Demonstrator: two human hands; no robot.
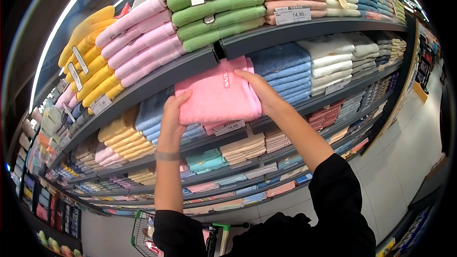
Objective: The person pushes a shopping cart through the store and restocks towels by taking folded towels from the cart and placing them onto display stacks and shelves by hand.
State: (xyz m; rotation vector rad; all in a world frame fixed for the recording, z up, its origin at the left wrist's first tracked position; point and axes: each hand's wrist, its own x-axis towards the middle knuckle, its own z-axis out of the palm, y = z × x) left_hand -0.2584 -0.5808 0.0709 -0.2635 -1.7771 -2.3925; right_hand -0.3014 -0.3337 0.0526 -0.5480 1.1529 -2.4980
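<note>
A folded pink towel [216,95] with small white lettering is held up in front of the second shelf. My left hand [176,107] grips its left edge, thumb on top and the other fingers hidden beneath. On the far right corner my right hand [256,85] has hold of it, thumb over the upper face, its other fingers out of sight underneath. Stacked blue towels [281,69] lie just right of the pink one, and lighter blue towels [157,116] to its left. Below it a price tag reading 15.90 [229,127] is fixed to the shelf edge.
Green towels [216,0], light pink towels [140,40] and yellow towels [93,62] are piled on the upper shelf [309,27], which juts out above my hands. White towels [328,62] sit farther right. A shopping cart [143,231] stands below on the tiled floor [395,162].
</note>
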